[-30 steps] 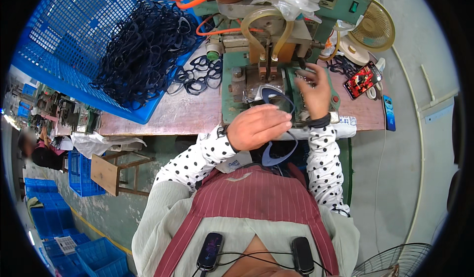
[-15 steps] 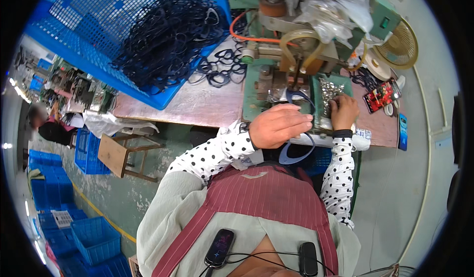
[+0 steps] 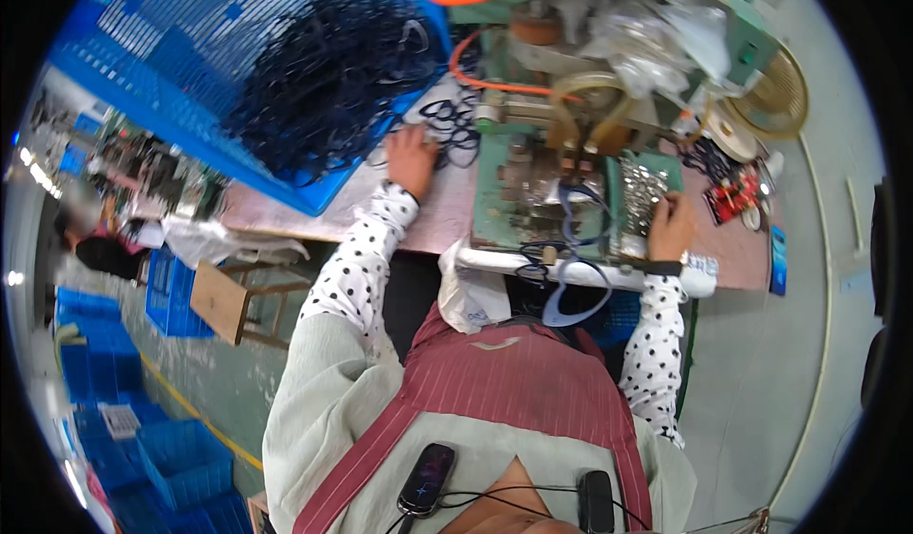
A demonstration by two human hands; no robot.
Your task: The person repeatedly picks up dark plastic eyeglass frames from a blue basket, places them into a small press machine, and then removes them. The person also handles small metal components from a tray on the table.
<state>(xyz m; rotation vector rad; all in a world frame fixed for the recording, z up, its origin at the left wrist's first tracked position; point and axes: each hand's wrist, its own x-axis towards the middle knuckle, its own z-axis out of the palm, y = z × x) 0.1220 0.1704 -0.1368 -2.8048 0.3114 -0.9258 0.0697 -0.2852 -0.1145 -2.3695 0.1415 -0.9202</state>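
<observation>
Left hand (image 3: pixel 411 158): fingers spread flat on loose dark cord loops (image 3: pixel 455 123), centre-top of frame, beside blue basket (image 3: pixel 152 77). Right hand (image 3: pixel 670 225): fingers curled at tray of small metal parts (image 3: pixel 643 192), centre-right; grasp cannot be told. Green machine (image 3: pixel 533 192) between.

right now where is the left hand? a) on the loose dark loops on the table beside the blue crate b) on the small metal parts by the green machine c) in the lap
a: the left hand rests on the dark loops spilled beside the blue crate, left of the green machine.
</observation>
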